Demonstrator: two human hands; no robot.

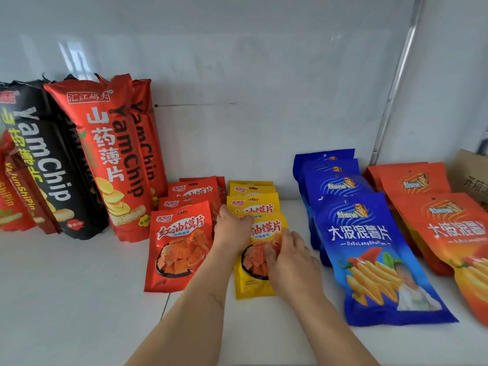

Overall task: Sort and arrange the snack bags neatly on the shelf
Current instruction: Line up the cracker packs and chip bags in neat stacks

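Head view, left hand: the left hand (232, 228) reached forward from a bare forearm that ran up from the lower centre; its fingers were curled over the upper left edge of the front yellow bag (260, 260), gripping it.
Head view, right hand: the right hand (289, 257) lay on the face of the same bag, palm down, wrist angled in from the lower right; its fingers were bent with the tips pressing or pinching the foil near the printed picture, though whether they held a fold could not be told.
Front yellow bag: leaning at the head of a short row of yellow bags (250, 199), on the white shelf (79, 299).
Red small bags: a row (182, 244) just left of the yellow row, the front one leaning back, touching the left hand's side.
Blue bags: a row (369, 254) to the right of the yellow row, near the right hand but apart from it.
Orange bags: a row (443, 231) further right, beside the blue row.
Tall red Yam Chip bags: upright (113, 159) against the back wall, left of the small red row.
Black Yam Chip bags: leaning (47, 165) at far left.
Cardboard box: at the right edge (472, 178), behind the orange row.
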